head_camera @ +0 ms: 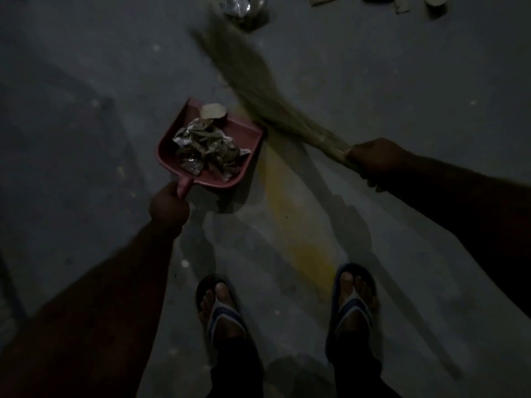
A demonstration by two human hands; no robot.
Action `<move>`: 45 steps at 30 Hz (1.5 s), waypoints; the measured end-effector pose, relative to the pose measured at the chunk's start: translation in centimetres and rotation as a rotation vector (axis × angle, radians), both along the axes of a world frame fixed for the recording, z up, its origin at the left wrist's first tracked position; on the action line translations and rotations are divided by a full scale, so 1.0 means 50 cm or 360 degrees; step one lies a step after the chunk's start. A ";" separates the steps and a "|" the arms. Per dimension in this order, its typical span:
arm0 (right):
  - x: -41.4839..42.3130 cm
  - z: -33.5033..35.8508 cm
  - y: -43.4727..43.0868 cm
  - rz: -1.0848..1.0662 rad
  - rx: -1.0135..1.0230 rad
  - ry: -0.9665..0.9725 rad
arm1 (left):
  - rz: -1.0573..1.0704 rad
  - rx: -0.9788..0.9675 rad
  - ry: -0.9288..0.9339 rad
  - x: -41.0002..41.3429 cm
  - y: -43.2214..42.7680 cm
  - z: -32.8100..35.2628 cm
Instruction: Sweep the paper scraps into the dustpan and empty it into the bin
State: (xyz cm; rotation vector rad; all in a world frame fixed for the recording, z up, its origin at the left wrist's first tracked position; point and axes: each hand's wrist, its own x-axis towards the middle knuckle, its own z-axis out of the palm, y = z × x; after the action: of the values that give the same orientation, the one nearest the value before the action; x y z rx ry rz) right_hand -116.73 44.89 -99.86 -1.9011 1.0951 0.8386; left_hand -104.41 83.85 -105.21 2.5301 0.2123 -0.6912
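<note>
A pink dustpan (244, 133) is held just above the dim grey floor, and my left hand (168, 208) grips its short handle from below. Crumpled paper scraps (207, 147) fill the pan, with a rounder brown scrap (212, 111) near its open edge. My right hand (373, 162) grips the bound end of a grass broom (258, 90). The blurred bristles fan up and to the left, right of the pan's mouth. More paper scraps (402, 2) lie at the top right edge.
A shiny crumpled wrapper or bag (244, 7) sits at the top centre, beyond the broom tip. My two feet in blue-and-white flip-flops (352, 305) stand at the bottom. A yellow stain (298, 225) runs down the floor between pan and feet.
</note>
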 end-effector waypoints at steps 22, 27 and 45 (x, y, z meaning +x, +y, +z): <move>0.085 0.663 0.005 0.0038 -0.0455 -0.0663 | -0.0030 -0.0267 -0.0365 0.284 -0.062 0.612; 0.153 0.969 -0.004 0.0285 -0.0911 -0.0748 | 0.0009 -0.0467 -0.0419 0.388 -0.066 0.904; 0.507 1.460 0.068 0.0619 -0.1277 -0.0896 | 0.0150 -0.0781 -0.0413 0.656 -0.007 1.444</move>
State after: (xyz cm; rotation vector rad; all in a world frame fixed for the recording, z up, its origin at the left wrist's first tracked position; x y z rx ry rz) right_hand -91.38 48.30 -26.87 -2.8379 0.7540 -0.0266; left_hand -71.61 83.51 -33.03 2.0935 0.0594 -0.3212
